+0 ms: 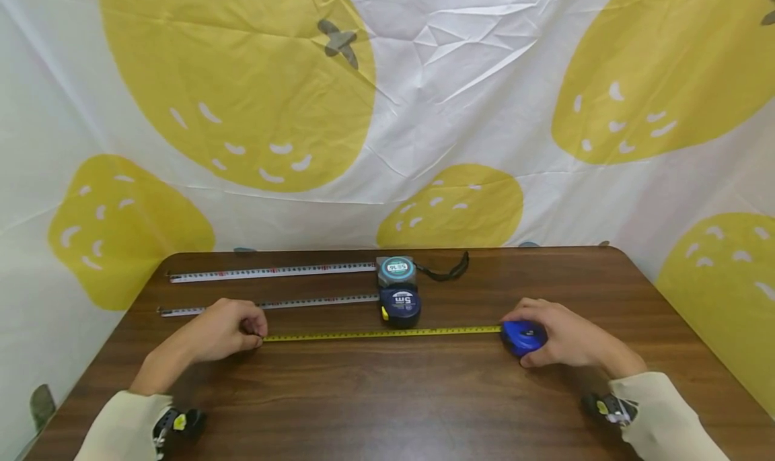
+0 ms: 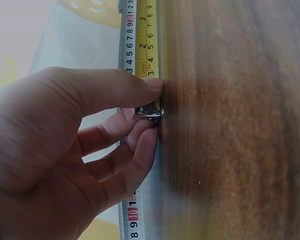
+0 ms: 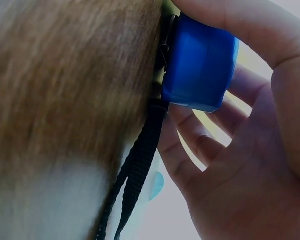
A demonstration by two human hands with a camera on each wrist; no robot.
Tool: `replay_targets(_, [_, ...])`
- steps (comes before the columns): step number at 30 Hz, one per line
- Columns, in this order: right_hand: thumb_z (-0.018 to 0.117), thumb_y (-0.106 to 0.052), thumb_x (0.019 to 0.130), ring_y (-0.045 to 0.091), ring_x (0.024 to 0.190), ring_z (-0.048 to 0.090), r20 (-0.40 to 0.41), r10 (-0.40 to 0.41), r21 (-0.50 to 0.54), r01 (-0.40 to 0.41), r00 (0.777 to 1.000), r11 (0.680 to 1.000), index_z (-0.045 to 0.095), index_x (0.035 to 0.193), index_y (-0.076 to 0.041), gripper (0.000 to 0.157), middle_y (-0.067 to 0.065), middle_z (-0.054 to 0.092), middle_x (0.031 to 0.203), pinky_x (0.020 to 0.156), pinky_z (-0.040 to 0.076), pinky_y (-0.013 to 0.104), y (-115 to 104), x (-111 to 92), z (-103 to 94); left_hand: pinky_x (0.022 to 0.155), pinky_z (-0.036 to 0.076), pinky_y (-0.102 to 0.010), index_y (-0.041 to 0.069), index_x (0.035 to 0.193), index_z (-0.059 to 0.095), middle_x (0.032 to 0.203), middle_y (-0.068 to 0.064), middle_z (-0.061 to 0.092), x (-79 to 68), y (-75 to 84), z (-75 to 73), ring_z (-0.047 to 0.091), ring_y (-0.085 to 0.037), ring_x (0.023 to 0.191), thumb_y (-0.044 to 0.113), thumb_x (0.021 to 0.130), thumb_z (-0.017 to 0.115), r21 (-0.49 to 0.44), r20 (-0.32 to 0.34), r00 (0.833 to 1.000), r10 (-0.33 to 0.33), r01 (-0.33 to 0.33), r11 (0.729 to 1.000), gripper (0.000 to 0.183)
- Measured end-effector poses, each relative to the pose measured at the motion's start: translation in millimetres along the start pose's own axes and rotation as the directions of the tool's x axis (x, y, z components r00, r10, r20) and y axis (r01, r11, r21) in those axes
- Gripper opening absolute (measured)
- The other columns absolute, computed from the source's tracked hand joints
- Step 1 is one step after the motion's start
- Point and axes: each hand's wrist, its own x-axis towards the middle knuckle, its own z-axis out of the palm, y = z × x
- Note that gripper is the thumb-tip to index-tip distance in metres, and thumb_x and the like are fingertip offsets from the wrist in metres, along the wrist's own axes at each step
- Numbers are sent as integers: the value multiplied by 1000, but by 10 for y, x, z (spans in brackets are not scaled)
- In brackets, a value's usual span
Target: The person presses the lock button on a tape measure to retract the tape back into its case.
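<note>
A blue tape measure (image 1: 523, 338) lies at the right, its yellow blade (image 1: 381, 334) drawn out leftward across the table. My right hand (image 1: 566, 333) grips the blue case between thumb and fingers; in the right wrist view a black strap (image 3: 140, 165) hangs from it. At the left, my left hand (image 1: 220, 330) pinches the blade's end, and the metal end hook (image 2: 148, 112) shows below the thumb. Behind are a grey-and-teal tape measure (image 1: 396, 270) and a dark blue one (image 1: 400, 306), both with white blades pulled out to the left. My left hand partly hides the nearer white blade.
All three tapes lie on a brown wooden table (image 1: 387, 407). A black wrist strap (image 1: 448, 270) trails right from the teal tape measure. Behind the table's far edge hangs a white cloth (image 1: 303, 222) with yellow fruit prints.
</note>
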Motion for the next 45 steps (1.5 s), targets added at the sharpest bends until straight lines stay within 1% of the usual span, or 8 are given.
replay_targets(9, [99,-32,78,24,112,63,-17,-22,-28,21,1000,999,76,131,-14,61,-4,67,123,89,54,38,10,-4,12,71,55,-32,19,89,74,85,14,65,-4,26,-13,59,-3,78,3,91,86,-4,5,1000,3,-3,1000,20])
replay_targets(15, [99,-32,78,24,112,63,-19,-29,-34,28,999,999,76,131,-15,60,-5,67,123,89,54,38,10,-4,10,72,55,-32,19,89,74,86,14,65,-13,27,-9,59,-3,79,4,92,86,4,11,1000,-3,3,1000,20])
replay_targets(20, [98,-33,78,23,112,63,-17,-31,-41,30,999,999,76,131,-15,60,-6,67,123,89,55,39,9,-2,11,72,56,-32,19,89,74,86,15,64,-11,18,-8,60,-3,79,5,92,87,13,10,1000,7,-7,1000,20])
replay_targets(26, [99,-31,78,21,111,63,-34,-53,-63,51,998,997,76,130,-14,59,-7,67,121,89,55,38,11,-4,14,71,55,-32,20,88,74,86,15,64,-9,10,-11,59,-2,79,5,92,87,15,11,1000,15,-16,1000,20])
replay_targets(35, [98,-30,79,21,110,63,-34,-57,-58,55,998,997,76,130,-13,58,-6,67,122,89,55,37,6,1,11,71,56,-32,20,88,74,85,16,64,-5,3,-23,60,-1,79,5,91,87,22,16,999,33,-34,999,21])
replay_targets(45, [97,-28,80,21,110,64,-18,-53,-47,52,998,998,76,129,-12,57,-6,66,121,90,57,37,-5,-5,-5,71,55,-31,20,89,74,85,17,64,-8,-1,-41,59,0,79,7,92,87,7,26,999,44,-44,999,19])
